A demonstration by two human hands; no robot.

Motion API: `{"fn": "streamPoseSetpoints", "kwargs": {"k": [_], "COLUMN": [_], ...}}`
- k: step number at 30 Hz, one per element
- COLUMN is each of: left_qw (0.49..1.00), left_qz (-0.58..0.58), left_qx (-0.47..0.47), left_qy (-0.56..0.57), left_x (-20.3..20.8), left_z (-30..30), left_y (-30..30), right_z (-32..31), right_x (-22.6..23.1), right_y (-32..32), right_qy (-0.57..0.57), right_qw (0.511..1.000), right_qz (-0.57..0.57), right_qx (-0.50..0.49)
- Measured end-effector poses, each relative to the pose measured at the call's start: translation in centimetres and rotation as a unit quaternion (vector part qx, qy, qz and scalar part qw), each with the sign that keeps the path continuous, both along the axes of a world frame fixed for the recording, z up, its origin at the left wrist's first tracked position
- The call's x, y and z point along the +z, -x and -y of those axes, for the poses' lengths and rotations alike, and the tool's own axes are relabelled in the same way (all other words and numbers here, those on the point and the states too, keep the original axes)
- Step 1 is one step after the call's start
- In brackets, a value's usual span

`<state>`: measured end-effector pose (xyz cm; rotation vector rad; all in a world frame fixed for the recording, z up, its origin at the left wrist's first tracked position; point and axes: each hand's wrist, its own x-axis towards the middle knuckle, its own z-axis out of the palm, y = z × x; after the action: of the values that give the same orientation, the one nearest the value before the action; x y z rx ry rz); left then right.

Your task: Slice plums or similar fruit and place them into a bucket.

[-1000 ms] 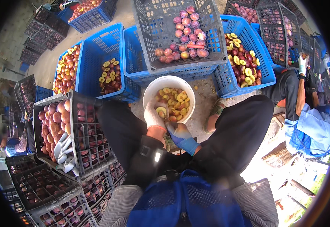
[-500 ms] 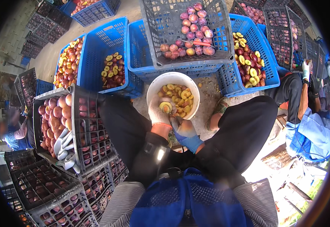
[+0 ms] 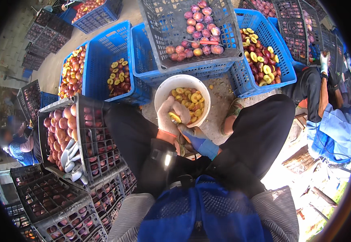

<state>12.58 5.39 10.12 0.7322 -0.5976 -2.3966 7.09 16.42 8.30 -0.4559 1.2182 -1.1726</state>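
Many cut plums (image 3: 191, 101) done in white bucket (image 3: 205, 94), ctr frame, whole plums (image 3: 199, 26) left in blk crate (image 3: 153, 40), top ctr; L hand (image 3: 168, 115) grips halved plum (image 3: 174, 117) at bucket's lower L, R hand (image 3: 199, 141) grip can't tell.

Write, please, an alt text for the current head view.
A white-gloved left hand holds a cut yellow plum over a round white bucket of plum pieces, the blue-and-grey-gloved right hand nearby. Beyond are blue plastic crates with halved plums and a black plastic crate with whole plums.
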Motion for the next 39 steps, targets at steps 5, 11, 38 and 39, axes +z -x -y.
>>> {"fn": "streamPoseSetpoints", "kwargs": {"k": [5, 11, 38, 39], "left_qw": [0.999, 0.973, 0.542, 0.524], "left_qz": [-0.011, 0.143, 0.682, 0.700], "left_qx": [-0.047, 0.165, -0.182, -0.166], "left_qy": [-0.018, -0.072, 0.456, 0.456], "left_x": [0.1, 0.7, -17.1, -17.7], "left_z": [0.5, 4.7, 7.7, 7.5], "left_y": [1.0, -1.0, 13.7, 14.0], "right_z": [0.1, 2.3, 3.0, 3.0], "right_x": [0.4, -0.1, 0.0, -0.1], "right_y": [0.9, 1.5, 10.1, 10.3], "right_qy": [-0.015, -0.121, -0.158, -0.186], "right_qw": [0.921, 0.911, 0.909, 0.900], "right_qz": [0.387, 0.354, 0.203, 0.201], "right_qx": [0.039, -0.174, -0.328, -0.339]}}
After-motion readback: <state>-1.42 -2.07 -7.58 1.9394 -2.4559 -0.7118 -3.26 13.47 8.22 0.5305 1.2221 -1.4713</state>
